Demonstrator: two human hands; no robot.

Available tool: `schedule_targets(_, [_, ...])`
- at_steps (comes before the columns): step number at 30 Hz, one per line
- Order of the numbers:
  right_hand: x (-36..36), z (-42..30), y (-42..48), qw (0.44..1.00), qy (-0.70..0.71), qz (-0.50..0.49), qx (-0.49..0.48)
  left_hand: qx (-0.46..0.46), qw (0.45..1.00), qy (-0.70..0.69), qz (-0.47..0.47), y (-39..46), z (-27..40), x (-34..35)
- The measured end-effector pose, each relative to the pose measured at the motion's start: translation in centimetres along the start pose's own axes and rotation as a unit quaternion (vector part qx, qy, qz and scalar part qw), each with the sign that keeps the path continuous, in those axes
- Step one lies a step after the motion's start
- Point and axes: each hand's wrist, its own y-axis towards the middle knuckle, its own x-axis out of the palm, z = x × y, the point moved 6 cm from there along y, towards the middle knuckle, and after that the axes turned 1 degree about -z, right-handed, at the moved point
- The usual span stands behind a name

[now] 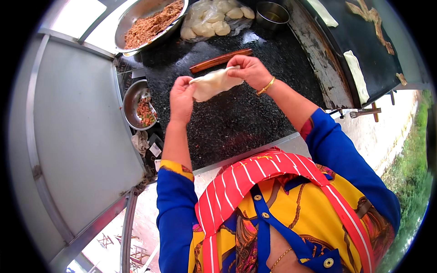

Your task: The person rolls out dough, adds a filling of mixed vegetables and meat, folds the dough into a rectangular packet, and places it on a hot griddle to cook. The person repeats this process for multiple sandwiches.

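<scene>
A flat sheet of pale dough (215, 84) is stretched between my two hands above the dark stone worktop (235, 119). My left hand (182, 99) pinches its left end between thumb and fingers. At the upper right corner, my right hand (251, 73) grips the other end; a gold bangle circles that wrist. Just beyond the dough lies a reddish-brown wooden rolling pin (221, 60), partly hidden by my right hand.
A large metal bowl of reddish filling (153, 25), bagged dough balls (215, 20) and a steel pot of liquid (272, 16) stand at the back. A smaller bowl (131, 105) sits left. Right, a black griddle (367, 44) bears dough strips (356, 76) and browned pieces (378, 29).
</scene>
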Motion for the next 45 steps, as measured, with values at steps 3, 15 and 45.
schedule_targets(3, [0.6, -3.8, -1.5, 1.0, -0.013, -0.009, -0.008, 0.008, 0.997, 0.057, -0.047, -2.4, 4.3, -0.2])
schedule_targets(15, [1.4, 8.4, -1.3, 0.969, -0.174, 0.173, 0.007, -0.007, 0.827, 0.544, 0.143, -4.8, 1.2, -7.1])
schedule_targets(45, [6.3, 8.7, -4.7, 0.705, -0.689, 0.164, 0.025, 0.101, 0.685, 0.718, 0.075, -3.7, -5.2, -3.1])
